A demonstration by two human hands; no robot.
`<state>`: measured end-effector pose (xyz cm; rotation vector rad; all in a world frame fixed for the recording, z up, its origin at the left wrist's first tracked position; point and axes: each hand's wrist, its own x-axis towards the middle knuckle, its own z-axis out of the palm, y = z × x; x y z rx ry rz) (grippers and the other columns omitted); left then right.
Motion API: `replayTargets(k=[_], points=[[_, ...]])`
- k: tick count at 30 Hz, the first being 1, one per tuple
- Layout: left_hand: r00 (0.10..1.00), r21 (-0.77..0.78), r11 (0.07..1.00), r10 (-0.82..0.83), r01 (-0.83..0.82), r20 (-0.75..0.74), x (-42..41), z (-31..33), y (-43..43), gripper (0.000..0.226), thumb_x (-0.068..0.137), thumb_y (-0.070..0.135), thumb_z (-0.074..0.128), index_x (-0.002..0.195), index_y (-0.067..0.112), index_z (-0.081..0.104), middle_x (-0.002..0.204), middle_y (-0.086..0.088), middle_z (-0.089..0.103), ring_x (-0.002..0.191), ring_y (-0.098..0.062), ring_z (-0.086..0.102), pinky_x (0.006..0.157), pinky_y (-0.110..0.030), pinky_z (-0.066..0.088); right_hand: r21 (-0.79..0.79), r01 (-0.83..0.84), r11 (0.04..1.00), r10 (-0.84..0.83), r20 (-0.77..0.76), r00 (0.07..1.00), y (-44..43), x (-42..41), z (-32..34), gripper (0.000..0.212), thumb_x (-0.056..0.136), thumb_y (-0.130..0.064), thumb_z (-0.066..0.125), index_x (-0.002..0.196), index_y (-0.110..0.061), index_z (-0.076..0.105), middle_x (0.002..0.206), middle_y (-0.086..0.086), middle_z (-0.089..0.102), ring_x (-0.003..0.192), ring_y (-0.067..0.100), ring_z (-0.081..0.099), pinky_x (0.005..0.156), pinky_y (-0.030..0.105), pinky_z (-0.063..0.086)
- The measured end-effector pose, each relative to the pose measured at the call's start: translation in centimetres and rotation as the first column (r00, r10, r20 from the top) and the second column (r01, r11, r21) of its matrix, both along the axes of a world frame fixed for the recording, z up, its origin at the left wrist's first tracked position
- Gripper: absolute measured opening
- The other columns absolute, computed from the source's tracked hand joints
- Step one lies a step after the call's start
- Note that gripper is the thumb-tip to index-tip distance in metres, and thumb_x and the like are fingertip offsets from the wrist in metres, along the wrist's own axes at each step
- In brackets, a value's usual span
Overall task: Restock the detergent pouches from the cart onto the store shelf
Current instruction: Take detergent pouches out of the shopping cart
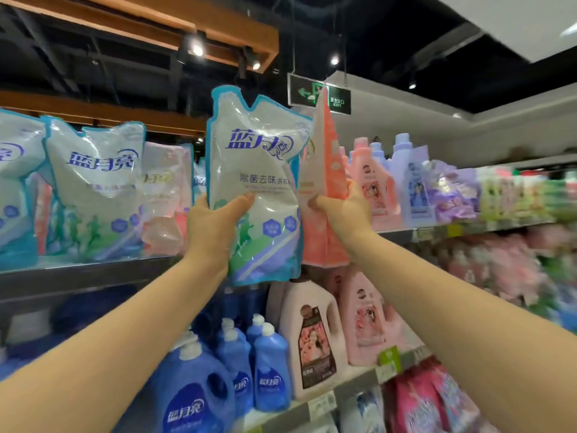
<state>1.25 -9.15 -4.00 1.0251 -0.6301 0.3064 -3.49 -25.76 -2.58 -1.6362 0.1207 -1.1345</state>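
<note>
My left hand (212, 228) grips a white and blue detergent pouch (259, 170) by its lower left side, holding it upright in front of the top shelf (84, 270). My right hand (345, 210) holds a pink and white pouch (324, 170) just right of it, edge-on to me. Matching white and blue pouches (93, 189) stand on the top shelf to the left, with a pale pink pouch (165, 195) beside them. The cart is out of view.
Pink and lilac bottles (402, 179) crowd the top shelf to the right. Blue bottles (268, 367) and large pink jugs (312, 339) fill the shelf below. Price tags (387, 364) line the shelf edges. A green exit sign (318, 93) hangs overhead.
</note>
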Motion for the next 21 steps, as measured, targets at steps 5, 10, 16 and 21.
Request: replayTargets(k=[5, 10, 16, 21], points=[[0.989, 0.095, 0.984, -0.149, 0.15, -0.02, -4.3, -3.1, -7.0, 0.023, 0.079, 0.002, 0.067, 0.101, 0.009, 0.064, 0.095, -0.014, 0.07, 0.08, -0.028, 0.068, 0.077, -0.04, 0.057, -0.012, 0.12, 0.993, -0.121, -0.078, 0.99, -5.9, -6.1, -4.0, 0.055, 0.075, -0.014, 0.069, 0.124, -0.017, 0.046, 0.099, 0.002, 0.062, 0.085, 0.021, 0.058, 0.072, 0.029, 0.048], [0.932, 0.219, 0.906, -0.351, 0.362, -0.089, -8.5, -7.3, -14.6, 0.038, 0.068, 0.012, 0.073, 0.104, 0.013, 0.063, 0.095, -0.01, 0.071, 0.077, -0.021, 0.069, 0.073, -0.036, 0.056, -0.001, 0.167, 0.986, -0.165, -0.158, 0.974, -12.3, -13.1, -8.4, 0.063, 0.07, -0.016, 0.069, 0.127, -0.018, 0.044, 0.097, -0.001, 0.058, 0.085, 0.02, 0.057, 0.065, 0.024, 0.044], [0.792, 0.348, 0.714, -0.578, 0.607, -0.197, -15.4, -13.4, -25.4, 0.036, 0.075, 0.0, 0.067, 0.109, 0.01, 0.057, 0.095, -0.01, 0.073, 0.078, -0.022, 0.071, 0.067, -0.032, 0.058, -0.006, 0.303, 0.953, -0.289, -0.322, 0.901, -21.2, -22.0, -14.3, 0.084, 0.042, -0.036, 0.061, 0.124, -0.023, 0.046, 0.107, 0.006, 0.061, 0.095, 0.025, 0.06, 0.082, 0.038, 0.051], [0.683, 0.462, 0.527, -0.67, 0.714, -0.291, -20.0, -18.9, -34.0, 0.038, 0.069, 0.001, 0.07, 0.104, 0.013, 0.062, 0.092, -0.005, 0.074, 0.079, -0.019, 0.071, 0.067, -0.029, 0.057, 0.022, 0.407, 0.913, -0.359, -0.427, 0.83, -27.9, -29.5, -20.0, 0.077, 0.05, -0.024, 0.061, 0.126, -0.018, 0.05, 0.105, 0.0, 0.063, 0.097, 0.019, 0.06, 0.079, 0.03, 0.049]])
